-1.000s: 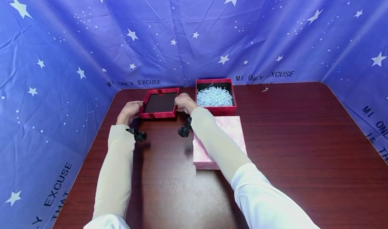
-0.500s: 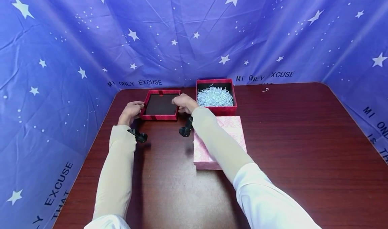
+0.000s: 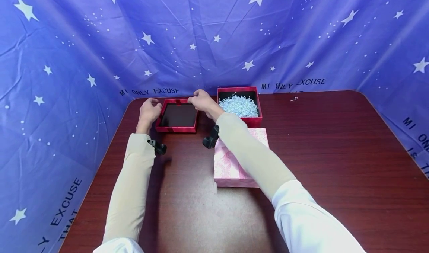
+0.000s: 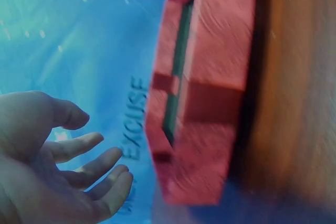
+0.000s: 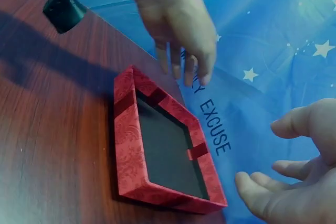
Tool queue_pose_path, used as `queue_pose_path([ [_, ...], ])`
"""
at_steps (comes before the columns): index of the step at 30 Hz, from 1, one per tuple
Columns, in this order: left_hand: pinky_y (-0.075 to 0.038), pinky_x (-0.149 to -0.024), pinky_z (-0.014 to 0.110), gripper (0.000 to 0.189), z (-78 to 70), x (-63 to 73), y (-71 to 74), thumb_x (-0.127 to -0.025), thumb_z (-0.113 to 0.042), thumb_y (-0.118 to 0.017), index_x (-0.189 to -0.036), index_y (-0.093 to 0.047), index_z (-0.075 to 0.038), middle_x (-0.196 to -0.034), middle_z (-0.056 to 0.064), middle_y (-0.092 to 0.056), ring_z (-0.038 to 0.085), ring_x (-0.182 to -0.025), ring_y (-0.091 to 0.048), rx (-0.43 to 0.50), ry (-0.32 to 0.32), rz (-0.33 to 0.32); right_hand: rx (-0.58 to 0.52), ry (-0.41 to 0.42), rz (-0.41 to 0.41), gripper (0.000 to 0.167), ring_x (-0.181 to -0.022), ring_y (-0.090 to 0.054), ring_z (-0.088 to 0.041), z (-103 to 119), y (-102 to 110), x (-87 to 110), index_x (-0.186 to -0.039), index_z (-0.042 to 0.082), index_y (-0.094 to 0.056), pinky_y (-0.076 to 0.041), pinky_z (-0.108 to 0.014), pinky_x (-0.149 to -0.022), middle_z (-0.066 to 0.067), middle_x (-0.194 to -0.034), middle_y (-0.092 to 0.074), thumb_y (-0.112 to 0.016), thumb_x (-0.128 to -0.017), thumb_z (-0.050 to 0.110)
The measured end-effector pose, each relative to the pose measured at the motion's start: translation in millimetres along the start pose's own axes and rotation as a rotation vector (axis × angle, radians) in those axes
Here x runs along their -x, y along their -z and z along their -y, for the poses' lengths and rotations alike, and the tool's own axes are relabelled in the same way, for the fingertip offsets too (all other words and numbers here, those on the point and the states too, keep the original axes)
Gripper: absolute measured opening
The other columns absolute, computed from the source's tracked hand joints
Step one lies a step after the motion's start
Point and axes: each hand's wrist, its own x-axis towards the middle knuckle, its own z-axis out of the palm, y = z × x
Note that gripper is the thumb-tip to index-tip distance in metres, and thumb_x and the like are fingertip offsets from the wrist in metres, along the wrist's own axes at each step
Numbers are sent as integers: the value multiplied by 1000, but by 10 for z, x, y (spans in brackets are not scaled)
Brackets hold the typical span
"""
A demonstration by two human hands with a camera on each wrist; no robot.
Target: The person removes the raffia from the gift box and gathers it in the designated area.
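A shallow red box lid [image 3: 176,129] with a black inside lies inner side up at the table's back left. Just past its left side hovers my left hand [image 3: 149,112], fingers relaxed and parted from the lid [image 4: 212,77] in the left wrist view. My right hand [image 3: 203,102] is raised near the lid's back right corner, its fingers loosely bent around nothing. Both hands, the left [image 5: 181,30] and the right [image 5: 299,166], stand off the lid [image 5: 134,150] in the right wrist view.
A deeper red box [image 3: 251,122] filled with pale blue paper shreds [image 3: 238,106] stands right of the lid. Before it sits a pink patterned box [image 3: 231,171], partly under my right forearm. A paper scrap [image 3: 294,99] lies near the back edge, by the starry blue curtain [image 3: 201,29].
The lid settled slightly toward me and then stayed put. Both hands have let go of its sides and risen up and away from it.
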Motion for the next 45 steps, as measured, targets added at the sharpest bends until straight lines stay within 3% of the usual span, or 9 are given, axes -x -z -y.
queue_pose_path([
  [5, -39, -105, 41, 39, -233, 17, -39, -95, -20, -46, -130, -53, -3, -131, 18, -57, 31, -123, -49, 12, -41, 35, 115, 96, -75, 50, -116, -57, -26, 19, 94, 44, -138, 4, -43, -45, -34, -102, -15, -132, -53, -57, -92, 17],
  [9, -41, -103, 42, 40, -413, 68, -87, -97, -23, -48, -133, -51, -6, -134, 17, -53, 30, -121, -47, 58, -47, 105, 163, 146, -111, 47, -124, -50, -21, 20, 202, 91, -137, 8, -45, -41, -34, -106, -12, -133, -54, -58, -92, 19],
  [14, -50, -92, 36, 40, -625, 138, -191, -99, -19, -48, -135, -49, -3, -124, 19, -56, 26, -106, -56, 217, -60, 212, 162, 184, -134, 46, -127, -50, -22, 35, 373, 157, -136, 9, -47, -41, -34, -106, -11, -134, -55, -60, -93, 19],
  [17, -51, -95, 37, 40, -740, 169, -263, -100, -16, -48, -137, -46, -1, -127, 20, -54, 27, -107, -57, 333, -61, 285, 169, 193, -143, 44, -127, -50, -22, 45, 484, 210, -135, 10, -47, -42, -35, -106, -10, -135, -55, -60, -94, 19],
  [21, -48, -100, 40, 41, -893, 223, -358, -100, -14, -48, -138, -44, 0, -131, 20, -53, 30, -112, -56, 408, -68, 348, 181, 197, -140, 44, -128, -48, -22, 42, 628, 289, -136, 10, -46, -43, -36, -105, -9, -137, -53, -59, -95, 20],
  [28, -49, -99, 38, 42, -1128, 350, -521, -100, -13, -48, -139, -43, -1, -127, 20, -54, 26, -107, -58, 399, -114, 440, 209, 200, -156, 45, -127, -48, -22, -24, 855, 399, -138, 11, -45, -43, -37, -104, -9, -138, -52, -58, -96, 21],
  [37, -49, -99, 40, 44, -1226, 414, -772, -99, -7, -48, -141, -40, 1, -130, 26, -51, 38, -116, -55, 423, -159, 547, 209, 188, -172, 47, -127, -48, -25, -121, 1095, 454, -138, 8, -44, -44, -40, -102, -14, -139, -50, -58, -95, 17],
  [45, -51, -96, 39, 50, -1270, 440, -905, -93, 0, -54, -141, -40, 3, -130, 25, -52, 32, -112, -59, 365, -151, 554, 281, 134, -148, 51, -125, -49, -28, -226, 1238, 421, -140, 6, -41, -43, -42, -104, -16, -139, -49, -59, -94, 20],
])
